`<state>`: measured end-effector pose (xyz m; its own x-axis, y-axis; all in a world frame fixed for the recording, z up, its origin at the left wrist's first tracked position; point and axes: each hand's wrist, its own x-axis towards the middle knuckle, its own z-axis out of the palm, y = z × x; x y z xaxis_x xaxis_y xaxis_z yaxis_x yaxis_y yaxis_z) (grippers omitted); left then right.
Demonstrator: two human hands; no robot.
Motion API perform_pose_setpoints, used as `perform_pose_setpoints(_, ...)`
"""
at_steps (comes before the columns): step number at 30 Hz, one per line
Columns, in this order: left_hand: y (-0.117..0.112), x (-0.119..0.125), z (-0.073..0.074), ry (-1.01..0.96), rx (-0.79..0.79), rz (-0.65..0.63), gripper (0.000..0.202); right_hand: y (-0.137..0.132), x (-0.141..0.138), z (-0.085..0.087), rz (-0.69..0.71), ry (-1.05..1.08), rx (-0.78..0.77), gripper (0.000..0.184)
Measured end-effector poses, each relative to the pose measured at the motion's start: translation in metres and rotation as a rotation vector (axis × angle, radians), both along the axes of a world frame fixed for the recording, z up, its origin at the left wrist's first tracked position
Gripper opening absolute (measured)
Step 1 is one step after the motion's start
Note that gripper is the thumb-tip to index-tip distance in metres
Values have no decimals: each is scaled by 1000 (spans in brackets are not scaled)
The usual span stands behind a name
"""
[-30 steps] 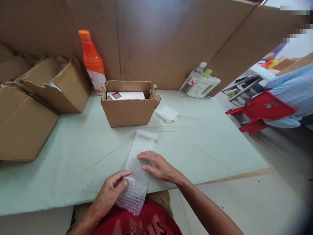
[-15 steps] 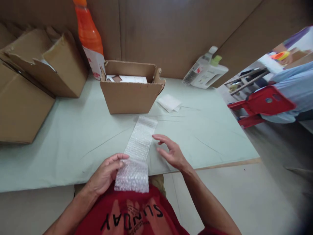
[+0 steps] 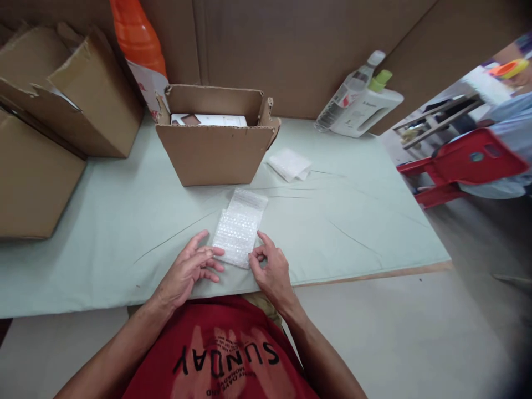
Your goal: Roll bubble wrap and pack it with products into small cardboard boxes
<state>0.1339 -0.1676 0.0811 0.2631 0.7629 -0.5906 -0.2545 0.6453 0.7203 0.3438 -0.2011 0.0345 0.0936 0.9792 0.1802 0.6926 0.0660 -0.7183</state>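
Note:
A strip of bubble wrap (image 3: 238, 233) lies folded over on itself near the table's front edge, its far end sticking out beyond the top layer. At its left side is my left hand (image 3: 189, 271), fingers spread, with a fingertip touching the wrap's lower left edge. My right hand (image 3: 272, 271) pinches the lower right corner of the wrap between thumb and curled fingers. Behind the strip stands an open cardboard box (image 3: 216, 158) with white flat items (image 3: 211, 120) inside. Another folded piece of bubble wrap (image 3: 290, 164) rests to the right of this box.
Larger cardboard boxes (image 3: 37, 183) stand at the left on the pale green table cover (image 3: 341, 221). An orange bottle (image 3: 141, 50), a clear bottle (image 3: 347, 91) and a white jug (image 3: 366, 111) lean near the cardboard wall. Beyond, a person sits on a red chair (image 3: 477, 158).
The near part of the bubble wrap has been folded away from me onto the strip. My right hand has come down to its corner; my left hand has loosened and spread its fingers.

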Motion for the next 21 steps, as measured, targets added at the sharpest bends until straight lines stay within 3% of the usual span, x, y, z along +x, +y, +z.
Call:
perform_pose_setpoints(3,-3,-1,-3,96,72,-53,80,-5,5,2,63,-92,-23,46)
perform_pose_setpoints(6,-7,-5,-11,279,244,-123,59,-12,9,7,95,-121,-5,42)
perform_pose_setpoints(9,-9,-12,-19,588,680,-210,42,-18,11,14,164,-175,72,40)
perform_pose_setpoints(11,-7,-16,-24,760,1010,-296,44,-19,10,17,252,-230,103,42)
perform_pose_setpoints(13,-3,-17,-27,847,1218,-398,50,-16,6,17,320,-277,115,38)
perform_pose_setpoints(17,4,-16,-33,825,1267,-524,50,-12,0,11,294,-215,133,20)
perform_pose_setpoints(21,2,-15,-31,697,1076,-460,33,-17,3,13,242,-30,38,18)
